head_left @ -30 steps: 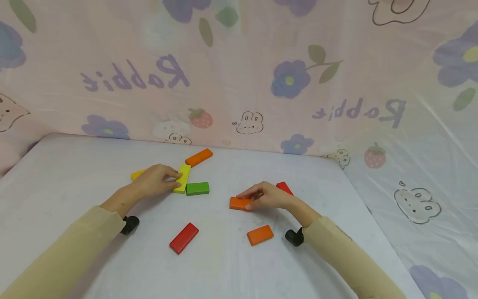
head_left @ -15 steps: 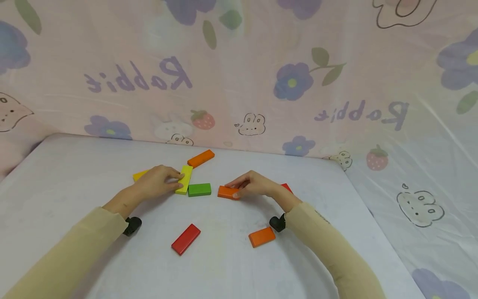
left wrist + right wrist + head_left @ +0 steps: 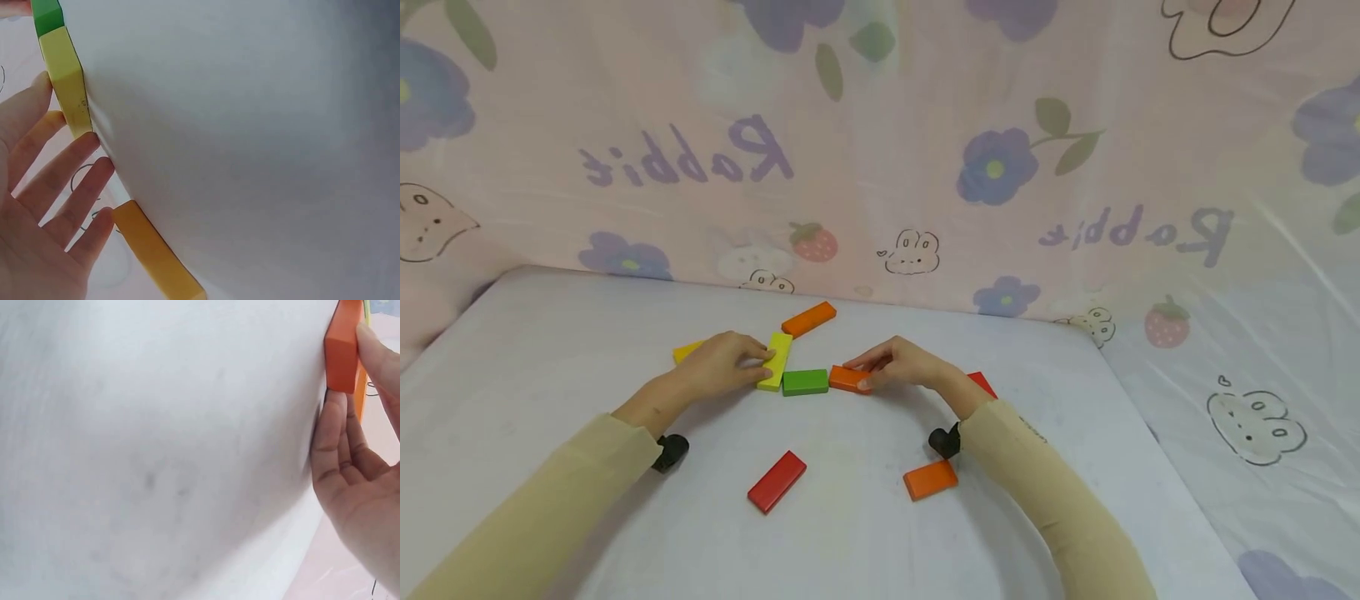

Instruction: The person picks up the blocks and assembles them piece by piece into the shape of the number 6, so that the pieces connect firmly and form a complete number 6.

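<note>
- Head view: around your work, the amber block [image 3: 687, 351] is partly covered by your left hand [image 3: 722, 367], and the far red block [image 3: 982, 385] is partly hidden behind your right arm.
- The far orange block [image 3: 808, 320] lies beyond the yellow block [image 3: 781, 346], near its far end; the near red block [image 3: 777, 482] and near orange block [image 3: 931, 480] lie closer to you, well apart, the latter just below your right wrist's black device [image 3: 945, 442].
- Your left hand holds the yellow block between thumb and fingers; your right hand [image 3: 906, 365] pinches the held orange block [image 3: 846, 379].
- The green block [image 3: 806, 383] sits between those two, against the yellow one's side; you can't tell whether orange and green quite touch.
- All lie on a white tabletop [image 3: 865, 533]; behind hangs a pale pink cloth [image 3: 865, 150] with flowers, rabbits, strawberries and mirrored "Rabbit" lettering.
- Left wrist view: your thumb and fingertips meet the yellow block, green at its other end; the amber block is just beside your little finger.
- Right wrist view: your thumb and fingers grip the held orange block; the white surface shows faint smudges.
</note>
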`<state>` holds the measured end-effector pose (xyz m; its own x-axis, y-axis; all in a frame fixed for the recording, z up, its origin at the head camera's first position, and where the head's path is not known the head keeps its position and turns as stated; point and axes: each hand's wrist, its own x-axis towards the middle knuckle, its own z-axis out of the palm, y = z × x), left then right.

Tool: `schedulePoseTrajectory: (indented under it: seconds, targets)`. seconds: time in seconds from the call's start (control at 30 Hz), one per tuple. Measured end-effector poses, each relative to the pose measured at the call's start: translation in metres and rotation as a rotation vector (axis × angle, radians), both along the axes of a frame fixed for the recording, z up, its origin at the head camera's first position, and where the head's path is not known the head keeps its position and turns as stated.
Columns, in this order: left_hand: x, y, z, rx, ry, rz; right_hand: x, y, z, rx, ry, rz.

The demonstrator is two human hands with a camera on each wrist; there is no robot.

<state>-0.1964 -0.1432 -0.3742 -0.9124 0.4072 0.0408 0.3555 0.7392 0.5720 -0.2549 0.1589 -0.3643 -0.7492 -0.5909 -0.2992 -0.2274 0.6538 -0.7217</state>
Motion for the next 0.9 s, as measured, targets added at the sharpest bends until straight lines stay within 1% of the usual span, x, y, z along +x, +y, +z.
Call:
schedulePoseTrajectory:
  seconds: [0.2,0.3,0.43,0.5,0.6,0.7,0.8,0.9]
  targets:
    - [0.001,0.001,0.001,-0.009,-0.015,0.013,0.001,-0.001,0.0,-0.001,0.008,0.014]
    - [0.0,0.0,0.003,-0.008,-0.011,0.02,0.001,-0.003,0.001,-0.006,0.006,-0.003]
    - [-0.001,0.0,0.003,-0.005,-0.011,0.017,0.003,-0.004,0.003,-0.015,-0.024,-0.026]
    - [-0.001,0.0,0.002,-0.004,-0.016,0.016,0.005,-0.003,0.003,-0.005,-0.02,-0.024]
    - [-0.001,-0.001,0.002,-0.005,-0.019,0.013,0.009,0.001,0.004,0.016,0.0,-0.029]
    - [-0.003,-0.001,0.003,-0.001,-0.016,0.007,0.014,0.008,0.006,0.01,0.015,-0.042]
    - [-0.003,-0.001,0.004,0.002,-0.012,-0.002,0.022,0.017,0.008,0.002,0.025,-0.049]
    - [-0.004,-0.002,0.005,0.002,-0.013,-0.005,0.03,0.025,0.008,0.003,0.032,-0.04]
